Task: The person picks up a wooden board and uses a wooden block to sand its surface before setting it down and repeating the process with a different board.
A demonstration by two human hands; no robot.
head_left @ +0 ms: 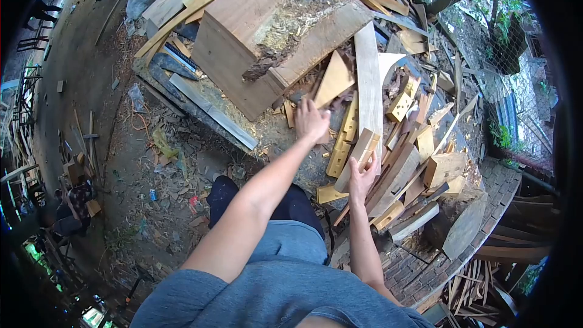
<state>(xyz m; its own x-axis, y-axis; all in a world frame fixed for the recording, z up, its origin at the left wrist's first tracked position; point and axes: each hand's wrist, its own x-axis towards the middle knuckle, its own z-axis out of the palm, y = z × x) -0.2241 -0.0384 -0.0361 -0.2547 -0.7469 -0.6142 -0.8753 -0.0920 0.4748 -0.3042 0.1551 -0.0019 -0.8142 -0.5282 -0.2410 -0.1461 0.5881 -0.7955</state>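
Note:
My right hand (363, 179) grips a short wooden block (364, 147) with a stepped or grooved face, held beside a long pale board (368, 79). My left hand (311, 121) is over small wood scraps at the middle of the workbench, its fingers apart and slightly blurred, with nothing visible in them. Just beyond it lies a wedge-shaped light wood piece (335, 80). Between my hands stands a yellowish strip with drilled holes (344, 136). A large wooden box (234, 45) sits ahead of my left hand, with a rough-edged plank (322, 42) on it.
Sawdust and chips (294, 24) cover part of the box top. A hand saw (180, 58) lies left of the box, near a grey strip (231, 126). Several offcuts and holed blocks (404, 100) crowd the right side. Another person (76, 206) is at far left, and litter covers the ground.

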